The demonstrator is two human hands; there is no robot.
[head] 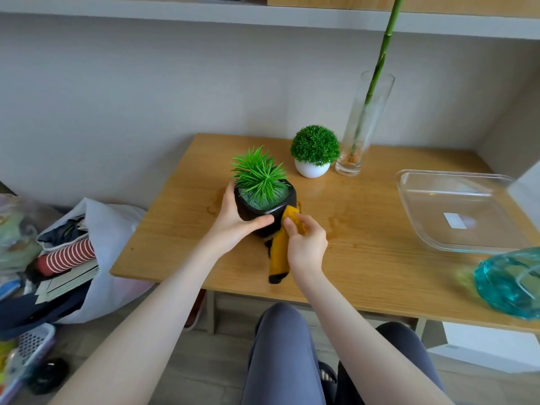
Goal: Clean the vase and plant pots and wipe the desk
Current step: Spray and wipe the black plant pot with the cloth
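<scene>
At the worktop [365,244], my left hand [233,220] wraps its grip around the black plant pot [257,210] near the centre, while my right hand [306,244] pinches a yellow cloth [280,255] against the pot's side at 5 o'clock. The white pot [312,169] and glass vase [359,133] wait at 1 o'clock, nearer my right.

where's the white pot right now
In the head view, the white pot stands at the back of the desk, just left of the glass vase and behind the black pot.
</scene>
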